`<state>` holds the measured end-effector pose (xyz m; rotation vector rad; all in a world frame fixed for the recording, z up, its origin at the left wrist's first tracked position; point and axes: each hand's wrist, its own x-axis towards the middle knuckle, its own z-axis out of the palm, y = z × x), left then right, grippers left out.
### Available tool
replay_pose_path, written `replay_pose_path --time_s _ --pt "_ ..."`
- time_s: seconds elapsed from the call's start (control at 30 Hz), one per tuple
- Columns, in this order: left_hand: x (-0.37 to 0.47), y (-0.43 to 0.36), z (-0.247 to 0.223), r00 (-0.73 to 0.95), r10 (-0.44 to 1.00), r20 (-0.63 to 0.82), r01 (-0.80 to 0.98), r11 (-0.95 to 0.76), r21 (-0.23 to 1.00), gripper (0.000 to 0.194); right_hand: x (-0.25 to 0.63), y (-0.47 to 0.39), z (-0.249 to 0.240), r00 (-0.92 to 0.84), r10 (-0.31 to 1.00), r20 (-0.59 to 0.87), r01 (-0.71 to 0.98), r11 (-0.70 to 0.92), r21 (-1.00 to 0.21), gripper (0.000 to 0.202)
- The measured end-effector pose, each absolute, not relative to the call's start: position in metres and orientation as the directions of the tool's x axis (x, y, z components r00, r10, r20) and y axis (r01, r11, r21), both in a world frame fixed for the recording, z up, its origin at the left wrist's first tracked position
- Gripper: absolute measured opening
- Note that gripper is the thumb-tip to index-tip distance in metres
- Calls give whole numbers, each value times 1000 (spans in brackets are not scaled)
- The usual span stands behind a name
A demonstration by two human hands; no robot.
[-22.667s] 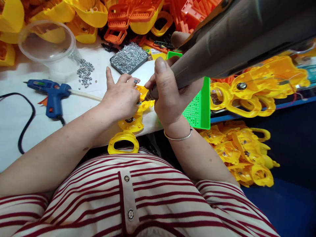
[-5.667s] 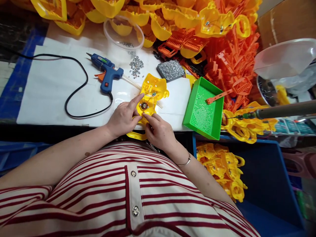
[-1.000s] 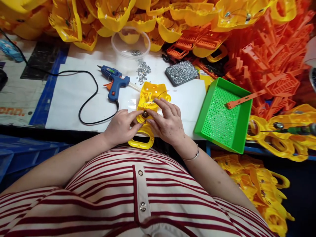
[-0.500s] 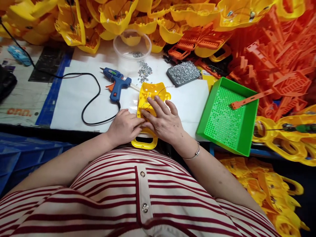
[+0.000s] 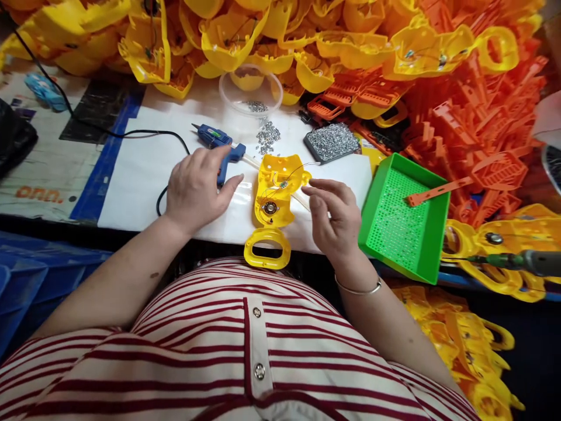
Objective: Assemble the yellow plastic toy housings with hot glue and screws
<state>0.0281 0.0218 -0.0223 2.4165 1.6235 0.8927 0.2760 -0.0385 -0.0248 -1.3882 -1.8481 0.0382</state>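
Observation:
In the head view a yellow plastic housing half [image 5: 275, 190] lies hollow side up on the white sheet, with its loop handle towards me. A round speaker-like part [image 5: 270, 207] and thin wires sit inside it. My left hand [image 5: 195, 190] is over the grip of a blue glue gun [image 5: 214, 137], thumb spread from the fingers; its hold on the gun does not show. To the right of the housing is my right hand [image 5: 335, 219], fingers loosely bent, thumb a little apart, nothing visible in it. Neither hand touches the housing.
Small screws fill a dark tray [image 5: 332, 142]; more lie by a clear tub [image 5: 250, 93]. A green perforated basket [image 5: 403, 219] holds one orange strip. Yellow housings [image 5: 232, 38] and orange parts [image 5: 477, 134] are heaped behind. A screwdriver-like tool [image 5: 512, 259] lies at right.
Both hands have come off the yellow housing. My left hand moved left and up to the glue gun; my right hand moved right. The whole view shifted slightly.

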Motion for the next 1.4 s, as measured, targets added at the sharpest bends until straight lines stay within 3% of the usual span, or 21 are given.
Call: replay_pose_path --time_s 0.1,0.23,0.37,0.53,0.63,0.73,0.87,1.1,1.2,1.4 --pt "30 34 -17 205 944 258 930 -270 251 67 272 -45 -26 120 844 523 708 297 -641 26" --pt "36 42 -21 173 976 135 971 -192 144 70 261 -51 -25 62 877 476 656 324 -682 21" --pt "31 50 -24 91 992 84 976 -106 190 71 252 -52 -23 20 928 371 549 300 -780 23" --pt "12 60 -29 24 977 211 951 -87 296 75 238 -43 -27 -38 998 -51 128 -46 -991 29" --pt "6 60 -22 -58 982 181 939 -7 343 78 217 -29 -26 -237 919 -316 -180 -361 -915 34" --pt "5 53 -10 -96 988 117 929 46 368 65 190 -11 -19 -308 861 -405 -326 -495 -805 36" --pt "5 45 -1 -82 997 1 930 76 359 39 163 5 -8 -282 848 -448 -252 -516 -819 40" --pt "3 53 -13 -99 994 46 927 75 367 33 177 6 -4 -98 899 -427 -233 -438 -868 31" --pt "2 57 -21 -145 986 82 888 93 450 36 193 -4 -10 -40 906 -422 -251 -418 -873 32" --pt "-3 43 -35 -279 901 332 732 -24 681 41 211 -21 -24 -21 927 -374 -194 -371 -908 36"
